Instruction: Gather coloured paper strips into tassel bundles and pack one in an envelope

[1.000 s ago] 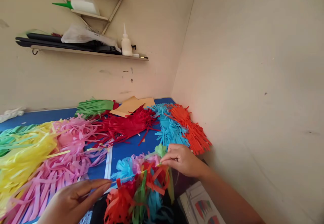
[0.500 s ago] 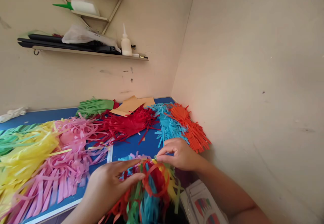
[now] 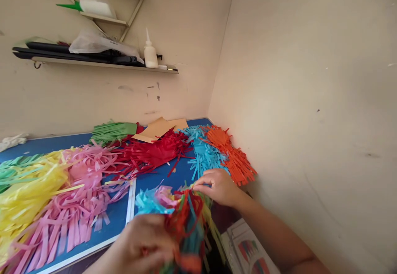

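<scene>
A bundle of multicoloured tissue-paper fringe (image 3: 182,216) in red, orange, blue, green and yellow hangs at the table's front edge. At its top, my right hand (image 3: 218,187) pinches the gathered end between thumb and fingertips. Lower and to the left, my left hand (image 3: 142,241) is smeared by motion, its fingers closed around orange-red strips of the fringe. Blue fringe (image 3: 149,201) and pink fringe (image 3: 164,194) of the bundle lie on the table just beyond the left hand.
Fringed paper piles cover much of the blue table (image 3: 155,179): yellow (image 3: 34,187), pink (image 3: 80,170), red (image 3: 155,154), green (image 3: 113,133), blue (image 3: 204,154) and orange (image 3: 235,158). Printed packets (image 3: 248,245) lie beneath my right forearm. A shelf (image 3: 108,64) holds a glue bottle (image 3: 151,55).
My left hand has moved down and nearer, from the bundle's top to its hanging strips. The right hand keeps its pinch. The view has shifted slightly.
</scene>
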### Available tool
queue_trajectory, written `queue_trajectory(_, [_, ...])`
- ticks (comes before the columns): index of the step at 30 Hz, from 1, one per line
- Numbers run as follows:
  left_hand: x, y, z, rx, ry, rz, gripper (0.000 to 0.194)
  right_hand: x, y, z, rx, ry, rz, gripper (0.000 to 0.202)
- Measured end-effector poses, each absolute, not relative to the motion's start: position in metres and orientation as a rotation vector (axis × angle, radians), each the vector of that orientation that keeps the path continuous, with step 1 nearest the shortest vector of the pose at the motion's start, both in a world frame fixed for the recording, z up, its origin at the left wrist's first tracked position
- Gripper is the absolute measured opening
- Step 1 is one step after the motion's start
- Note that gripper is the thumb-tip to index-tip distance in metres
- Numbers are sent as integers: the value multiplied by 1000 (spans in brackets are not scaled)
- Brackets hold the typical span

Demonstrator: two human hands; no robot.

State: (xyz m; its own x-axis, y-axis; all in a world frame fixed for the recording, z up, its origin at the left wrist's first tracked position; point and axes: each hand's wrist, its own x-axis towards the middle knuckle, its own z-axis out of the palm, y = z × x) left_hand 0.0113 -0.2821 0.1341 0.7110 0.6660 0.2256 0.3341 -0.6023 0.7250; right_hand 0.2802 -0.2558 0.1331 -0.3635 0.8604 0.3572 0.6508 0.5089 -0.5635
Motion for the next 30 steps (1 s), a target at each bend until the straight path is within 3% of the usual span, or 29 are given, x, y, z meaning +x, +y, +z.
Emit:
queue_trajectory(3, [4,-286,127,2393,677,501,39,285,-253,138,-1197,-2170,555,14])
queue_trajectory(9, [-15,-269,121,2324,1207,662,37,293,-255,144,-1170,-2261,514,14])
queue_trajectory(16, [-14,-247,123,2272,1319,640,38,294,-253,135,-1279,-2214,517,14])
queue_trajectory(21, [25,-252,108,2278,1720,781,35,254,-267,108,-1488,-1655,775,28])
queue_trajectory(26, [62,-296,71,2651,1383,1309,30,212,-292,60,-1200,-1059,1241,43])
queue_trajectory(30, [62,-310,61,2774,1309,1345,26,205,-300,48,-1184,-766,1466,47])
